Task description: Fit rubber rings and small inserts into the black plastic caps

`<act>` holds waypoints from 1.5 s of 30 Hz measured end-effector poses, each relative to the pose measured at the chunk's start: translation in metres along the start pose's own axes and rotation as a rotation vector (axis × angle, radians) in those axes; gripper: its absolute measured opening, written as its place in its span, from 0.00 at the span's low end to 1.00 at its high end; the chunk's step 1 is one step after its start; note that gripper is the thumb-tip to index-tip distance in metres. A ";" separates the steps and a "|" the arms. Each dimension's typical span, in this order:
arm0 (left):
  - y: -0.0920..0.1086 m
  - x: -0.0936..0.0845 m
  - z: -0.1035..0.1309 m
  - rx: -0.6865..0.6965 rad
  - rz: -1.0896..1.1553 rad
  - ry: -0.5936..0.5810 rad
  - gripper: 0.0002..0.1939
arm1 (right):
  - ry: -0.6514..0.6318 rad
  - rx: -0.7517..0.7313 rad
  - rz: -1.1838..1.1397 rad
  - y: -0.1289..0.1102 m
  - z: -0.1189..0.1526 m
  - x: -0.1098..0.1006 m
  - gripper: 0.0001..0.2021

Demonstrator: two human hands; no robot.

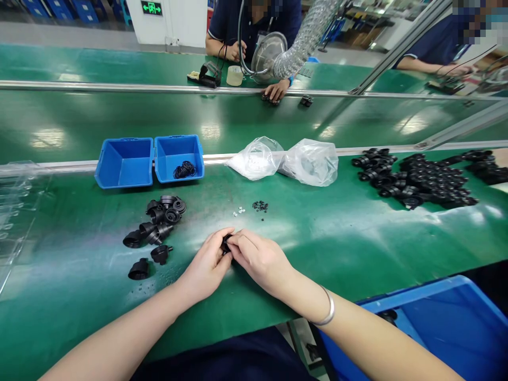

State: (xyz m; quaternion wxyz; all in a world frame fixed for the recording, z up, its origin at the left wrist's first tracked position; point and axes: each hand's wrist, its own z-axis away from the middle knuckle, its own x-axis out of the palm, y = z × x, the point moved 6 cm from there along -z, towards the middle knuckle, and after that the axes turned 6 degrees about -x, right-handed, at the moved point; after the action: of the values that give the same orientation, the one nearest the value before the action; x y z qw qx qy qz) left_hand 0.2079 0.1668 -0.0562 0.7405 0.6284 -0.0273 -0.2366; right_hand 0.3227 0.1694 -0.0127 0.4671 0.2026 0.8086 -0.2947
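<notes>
Close over the green table, my left hand [209, 263] wraps its fingers round a small black plastic part [226, 244], mostly hidden between my hands. My right hand [260, 259] is pinched against the top of that same part; whatever its fingertips hold is too small to make out. To the left lie several black plastic housings [161, 217], cup-shaped with stubs. Just beyond my hands are tiny white pieces [238, 211] and a scatter of tiny black pieces [260, 206].
Two blue bins stand behind, one bare [125, 164], one with black rings [184, 169]. Plastic bags [309, 161] sit beside them. Black parts [432, 180] are heaped right. A large blue crate [456, 317] is below right. Across the table a person [254, 32] handles small parts.
</notes>
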 end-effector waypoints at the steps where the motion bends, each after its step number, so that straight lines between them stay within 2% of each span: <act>1: 0.000 0.000 0.000 -0.002 0.001 0.001 0.24 | -0.010 0.006 0.008 0.000 0.000 0.001 0.09; 7: -0.003 0.003 0.002 -0.047 0.036 -0.005 0.25 | -0.079 0.007 0.060 -0.002 0.001 0.004 0.09; 12: 0.000 0.003 0.002 0.007 0.004 -0.010 0.25 | -0.092 -0.023 0.064 -0.001 0.000 0.005 0.10; 17: -0.002 0.001 0.000 0.000 -0.044 0.009 0.25 | -0.106 -0.045 0.129 -0.001 -0.008 0.008 0.08; 21: -0.008 0.003 -0.001 -0.021 0.104 0.002 0.25 | -0.112 -0.056 0.097 -0.001 -0.013 0.001 0.09; 23: -0.008 0.006 -0.003 -0.032 0.270 -0.038 0.24 | -0.034 -0.013 -0.019 0.010 -0.013 -0.014 0.10; 26: -0.006 0.010 -0.004 -0.055 0.468 -0.088 0.22 | 0.153 0.211 -0.117 0.048 -0.003 -0.043 0.09; 28: -0.004 0.012 -0.004 -0.082 0.515 -0.105 0.21 | 0.146 0.358 -0.108 0.075 0.009 -0.050 0.07; 30: -0.002 0.012 -0.004 -0.109 0.527 -0.118 0.21 | 0.035 0.422 -0.111 0.093 0.019 -0.044 0.07; 33: -0.002 0.013 -0.004 -0.122 0.529 -0.138 0.21 | -0.069 0.411 -0.078 0.099 0.028 -0.030 0.08; 40: -0.001 0.013 -0.003 -0.137 0.540 -0.174 0.21 | -0.076 0.370 0.087 0.093 0.029 -0.018 0.07; 45: 0.001 0.013 -0.002 -0.157 0.535 -0.188 0.22 | -0.006 0.272 0.136 0.089 0.028 -0.021 0.09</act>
State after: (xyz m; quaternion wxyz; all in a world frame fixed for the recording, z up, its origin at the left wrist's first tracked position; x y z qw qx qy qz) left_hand 0.2206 0.1637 -0.0587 0.8172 0.5149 -0.2421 -0.0916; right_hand 0.4044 0.2156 -0.0307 0.4568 0.3174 0.7441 -0.3701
